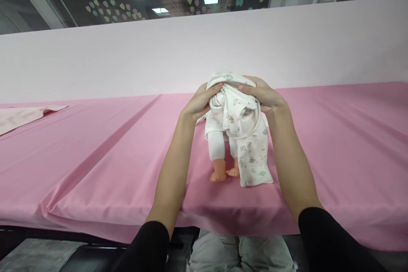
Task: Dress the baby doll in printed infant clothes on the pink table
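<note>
A baby doll (219, 153) sits on the pink table cover (95, 157), feet toward me, in white trousers. A white printed garment (237, 114) is bunched over its head and upper body, one part hanging down to the table at the right of its legs. My left hand (200, 102) grips the bunched cloth on the left side. My right hand (263, 93) grips it on the right and top. The doll's head and arms are hidden under the cloth.
A pale pink wall panel (204, 46) runs behind the table. A light pink cloth (22, 117) lies at the far left. The table's front edge (95, 225) is close to my body, with my light trousers (239, 255) below it.
</note>
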Motion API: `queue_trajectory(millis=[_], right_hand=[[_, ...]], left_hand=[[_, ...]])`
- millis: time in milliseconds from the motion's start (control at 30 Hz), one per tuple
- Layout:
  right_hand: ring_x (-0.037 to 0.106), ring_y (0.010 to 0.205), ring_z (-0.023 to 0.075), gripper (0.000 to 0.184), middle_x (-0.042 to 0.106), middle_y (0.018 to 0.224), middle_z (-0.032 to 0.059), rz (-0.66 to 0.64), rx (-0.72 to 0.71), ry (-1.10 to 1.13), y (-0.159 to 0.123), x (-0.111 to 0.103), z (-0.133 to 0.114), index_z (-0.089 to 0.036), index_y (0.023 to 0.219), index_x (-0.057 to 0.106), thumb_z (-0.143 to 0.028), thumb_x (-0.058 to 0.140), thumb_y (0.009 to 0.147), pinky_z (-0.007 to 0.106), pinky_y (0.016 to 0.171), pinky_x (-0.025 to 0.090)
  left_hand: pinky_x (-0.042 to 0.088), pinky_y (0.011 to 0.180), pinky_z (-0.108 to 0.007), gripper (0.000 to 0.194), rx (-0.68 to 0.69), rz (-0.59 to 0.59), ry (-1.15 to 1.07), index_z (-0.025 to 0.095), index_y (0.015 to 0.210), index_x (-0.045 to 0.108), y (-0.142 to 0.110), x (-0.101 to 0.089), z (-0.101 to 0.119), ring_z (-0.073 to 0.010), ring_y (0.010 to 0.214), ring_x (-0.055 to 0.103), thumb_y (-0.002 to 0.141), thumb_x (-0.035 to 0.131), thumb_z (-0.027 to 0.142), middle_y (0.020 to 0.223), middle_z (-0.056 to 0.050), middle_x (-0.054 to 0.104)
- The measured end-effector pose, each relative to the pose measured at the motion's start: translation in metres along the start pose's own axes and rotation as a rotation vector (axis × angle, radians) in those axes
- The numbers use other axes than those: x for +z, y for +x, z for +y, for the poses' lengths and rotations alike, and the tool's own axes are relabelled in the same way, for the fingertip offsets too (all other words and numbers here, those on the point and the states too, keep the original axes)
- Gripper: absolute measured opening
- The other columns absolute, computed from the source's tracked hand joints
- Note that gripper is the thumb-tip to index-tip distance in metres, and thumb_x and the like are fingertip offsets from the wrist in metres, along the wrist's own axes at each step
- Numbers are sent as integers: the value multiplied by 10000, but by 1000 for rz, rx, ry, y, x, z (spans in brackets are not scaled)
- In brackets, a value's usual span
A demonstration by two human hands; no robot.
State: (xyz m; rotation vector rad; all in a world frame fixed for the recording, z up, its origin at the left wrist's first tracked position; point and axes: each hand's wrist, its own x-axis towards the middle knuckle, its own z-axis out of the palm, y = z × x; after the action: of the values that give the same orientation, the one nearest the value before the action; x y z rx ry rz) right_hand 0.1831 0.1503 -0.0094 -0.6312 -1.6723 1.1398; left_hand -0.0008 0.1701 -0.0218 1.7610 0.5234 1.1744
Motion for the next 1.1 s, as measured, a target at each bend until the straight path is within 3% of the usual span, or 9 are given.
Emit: queue_trajectory(millis=[133,200,333,500,600,733,800,900,1100], right_hand=[[630,772,234,490,663,828,76,-125,147,-38,-4,0,0,-149,903,633,-401,827,531,308,604,541],[627,789,240,456,664,835,75,-83,148,-55,-4,-2,0,-154,891,634,-358,828,532,321,620,546],[623,812,240,360,653,807,53,63,9,-14,1,-3,3,-166,863,630,-329,777,577,343,677,544],[627,852,250,366,651,829,64,142,-20,-47,9,9,9,-177,905,620,-439,699,662,362,708,544],[627,873,250,447,656,832,68,79,3,-9,10,18,12,-180,935,616,-510,711,649,349,711,542],[632,846,239,533,665,852,74,-122,100,63,6,18,14,-163,938,622,-500,789,561,303,671,542],[636,822,226,499,669,858,71,-169,131,80,4,16,14,-160,938,621,-410,817,553,284,652,540],[639,821,231,400,671,840,62,-120,111,167,4,14,14,-158,929,615,-285,783,589,309,678,545],[628,654,218,133,632,642,33,-52,113,339,13,16,14,-156,735,606,-243,601,634,330,595,540]], left_hand=[[525,748,-321,407,-5,70,46,159,1000,575,0,5,1,-214,893,641,849,477,525,853,-73,650],[527,730,-320,400,-51,74,51,156,993,580,-2,8,2,-219,882,643,841,495,517,856,-76,652],[527,743,-326,395,-111,-13,22,148,969,598,-3,8,0,-233,885,643,748,634,473,926,-91,660],[513,836,-352,564,-102,-139,9,142,1045,574,-4,-1,0,-266,991,614,584,776,397,1055,-110,643],[510,846,-353,488,-77,-57,-3,139,1027,580,-4,-6,2,-263,1000,611,635,744,380,1033,-108,649],[521,808,-349,298,-25,80,-46,142,929,581,-3,-5,3,-242,946,631,720,681,330,944,-83,659],[526,788,-355,244,-22,98,-44,143,920,574,-3,0,4,-235,924,638,763,643,317,913,-74,659],[519,794,-359,252,-25,82,-44,136,957,569,-4,8,8,-226,919,639,807,596,337,906,-65,657],[505,768,-327,341,-58,103,29,120,901,589,-4,14,6,-194,821,639,790,607,442,814,-57,641]])
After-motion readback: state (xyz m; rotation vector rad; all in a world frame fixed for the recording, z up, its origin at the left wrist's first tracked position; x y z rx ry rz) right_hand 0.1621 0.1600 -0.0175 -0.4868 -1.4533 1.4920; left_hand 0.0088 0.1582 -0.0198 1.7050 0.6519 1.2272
